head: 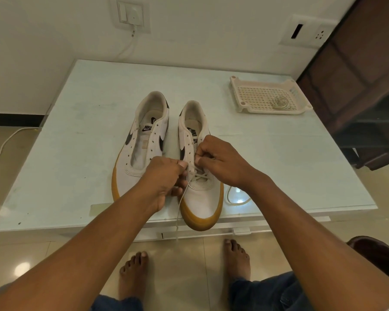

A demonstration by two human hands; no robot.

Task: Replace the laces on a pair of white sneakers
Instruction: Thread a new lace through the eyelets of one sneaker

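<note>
Two white sneakers with tan soles stand side by side on the white table (76,122), toes toward me. The left sneaker (142,144) has bare eyelets and no lace. On the right sneaker (200,198), a white lace (199,176) crosses the lowest eyelets. My left hand (164,178) pinches the lace at the shoe's left eyelet row; one lace end hangs past the table's front edge. Above the shoe's right eyelet row, my right hand (220,160) pinches the other lace end. A loop of lace (234,196) lies on the table to the right of the shoe.
A white perforated plastic tray (252,95) sits at the back right of the table with a coiled lace (280,102) in it. A dark wooden cabinet (357,75) stands to the right. A white cable (2,144) runs along the floor at left. My bare feet (236,259) are below the table edge.
</note>
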